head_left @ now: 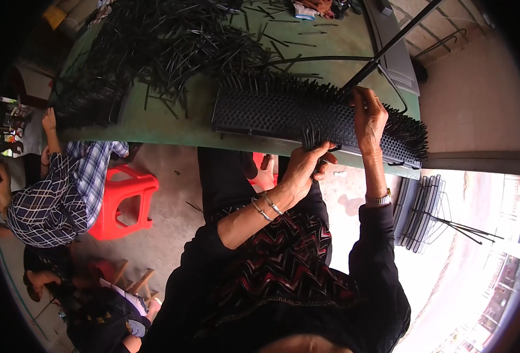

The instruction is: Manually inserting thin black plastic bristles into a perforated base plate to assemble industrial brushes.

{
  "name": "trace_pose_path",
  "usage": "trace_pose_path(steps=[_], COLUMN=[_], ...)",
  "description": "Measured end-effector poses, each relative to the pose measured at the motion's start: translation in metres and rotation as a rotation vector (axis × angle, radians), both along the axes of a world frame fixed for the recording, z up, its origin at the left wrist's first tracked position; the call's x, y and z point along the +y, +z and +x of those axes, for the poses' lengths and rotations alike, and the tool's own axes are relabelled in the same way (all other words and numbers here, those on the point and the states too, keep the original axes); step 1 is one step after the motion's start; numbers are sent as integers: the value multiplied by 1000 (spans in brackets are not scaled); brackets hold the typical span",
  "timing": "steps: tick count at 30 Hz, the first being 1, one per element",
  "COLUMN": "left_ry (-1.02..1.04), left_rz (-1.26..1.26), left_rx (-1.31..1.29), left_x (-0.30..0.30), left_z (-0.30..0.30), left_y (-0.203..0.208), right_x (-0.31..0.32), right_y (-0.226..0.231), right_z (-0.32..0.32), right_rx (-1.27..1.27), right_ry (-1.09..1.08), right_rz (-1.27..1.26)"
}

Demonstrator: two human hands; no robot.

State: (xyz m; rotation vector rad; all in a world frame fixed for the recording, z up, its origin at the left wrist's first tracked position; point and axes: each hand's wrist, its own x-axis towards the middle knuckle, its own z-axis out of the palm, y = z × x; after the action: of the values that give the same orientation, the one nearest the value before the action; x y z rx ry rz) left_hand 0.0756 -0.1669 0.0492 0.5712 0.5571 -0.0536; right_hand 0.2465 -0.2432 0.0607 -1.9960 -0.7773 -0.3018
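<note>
A long dark perforated rack (266,112) lies along the near edge of the green table (172,136). Thin black sticks stand upright in many of its holes, densest along the far side and at the right end. In my left hand (301,170) is a bundle of black sticks (312,136), its ends pointing up in front of the rack. My right hand (370,117) is over the right part of the rack, fingers pinched down near its holes. Whatever is between those fingertips is hidden.
A large heap of loose black sticks (172,47) covers the table's far left. Thin black rods (383,50) slant above the rack. To the left are a person in a checked shirt (48,203) and a red plastic stool (125,200). More racks (422,209) stand stacked at right.
</note>
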Motion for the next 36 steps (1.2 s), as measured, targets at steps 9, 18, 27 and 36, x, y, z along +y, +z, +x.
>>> trace_pose_path(steps=[9,18,27,36], left_ry=[7,13,-32,15], left_rz=[27,69,24,-2], left_rx=[-6,-26,5,45], left_x=[1,-9,-9,-7], left_z=[-1,7,14,11], left_y=[5,1,0,-25], right_x=[2,-36,-15,-2], right_y=[6,21,22,-11], right_z=[-12,-32,-12,-3], right_rx=[-619,546,-31,-415], right_ry=[-137,416,-122,-116], right_rz=[-421,-232,-72,-292])
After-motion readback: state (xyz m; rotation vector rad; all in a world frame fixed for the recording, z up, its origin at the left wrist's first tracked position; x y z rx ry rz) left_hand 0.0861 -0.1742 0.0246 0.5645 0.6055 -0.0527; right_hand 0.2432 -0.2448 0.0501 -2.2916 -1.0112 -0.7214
